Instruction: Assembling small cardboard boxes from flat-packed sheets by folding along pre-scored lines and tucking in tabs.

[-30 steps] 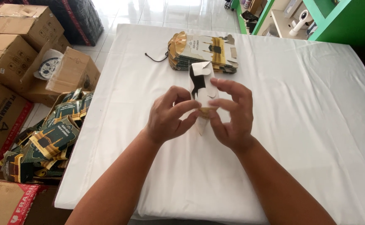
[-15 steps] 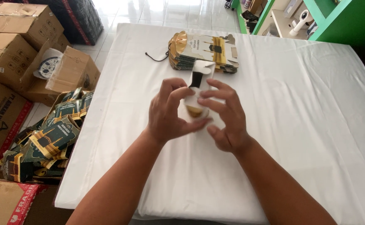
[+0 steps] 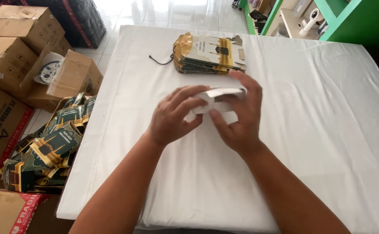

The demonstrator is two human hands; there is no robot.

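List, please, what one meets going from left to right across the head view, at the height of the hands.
Open carton of green and gold packs → white table edge → left hand → white folded card piece → right hand → bare white tablecloth.

A table under a white cloth (image 3: pixel 319 130) fills the centre and right of the frame. At its upper middle sits a stack of flat printed cartons (image 3: pixel 210 55), green and gold, with a dark cord (image 3: pixel 160 60) trailing off its left side.
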